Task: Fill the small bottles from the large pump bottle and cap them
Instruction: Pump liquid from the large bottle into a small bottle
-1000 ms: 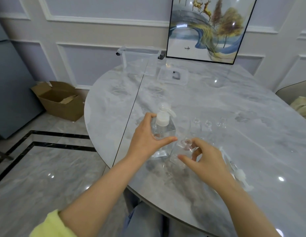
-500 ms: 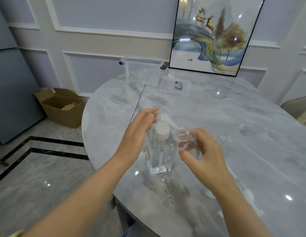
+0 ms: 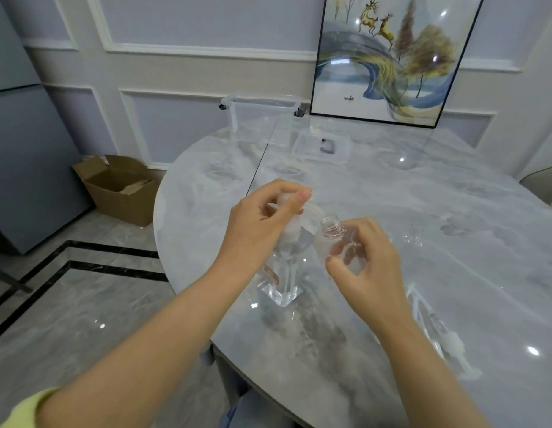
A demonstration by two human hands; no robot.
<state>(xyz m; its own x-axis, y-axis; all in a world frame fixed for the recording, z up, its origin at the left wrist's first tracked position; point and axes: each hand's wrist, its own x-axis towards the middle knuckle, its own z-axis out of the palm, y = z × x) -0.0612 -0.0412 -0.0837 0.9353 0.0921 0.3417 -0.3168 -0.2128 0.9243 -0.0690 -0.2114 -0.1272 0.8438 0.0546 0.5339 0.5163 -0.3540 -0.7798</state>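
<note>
A large clear pump bottle [image 3: 284, 273] with a white pump stands near the table's front edge. My left hand [image 3: 262, 223] rests on top of its pump head, fingers curled over it. My right hand [image 3: 364, 264] holds a small clear uncapped bottle [image 3: 333, 239], tilted, with its threaded mouth just under the pump's spout. Further small clear bottles [image 3: 413, 237] stand on the table behind my right hand, mostly hidden. Small white spray caps with tubes [image 3: 444, 338] lie to the right of my right forearm.
The grey marble table [image 3: 453, 196] has a dark seam running front to back. At the far side stand a clear plastic bin [image 3: 259, 118] and its lid [image 3: 322, 146], with a framed picture [image 3: 392, 57] leaning on the wall. A cardboard box [image 3: 120, 186] sits on the floor at left.
My left hand moved from the pump bottle's side up onto its pump head. My right hand lifted the small bottle off the table and tilted its mouth to the spout.
</note>
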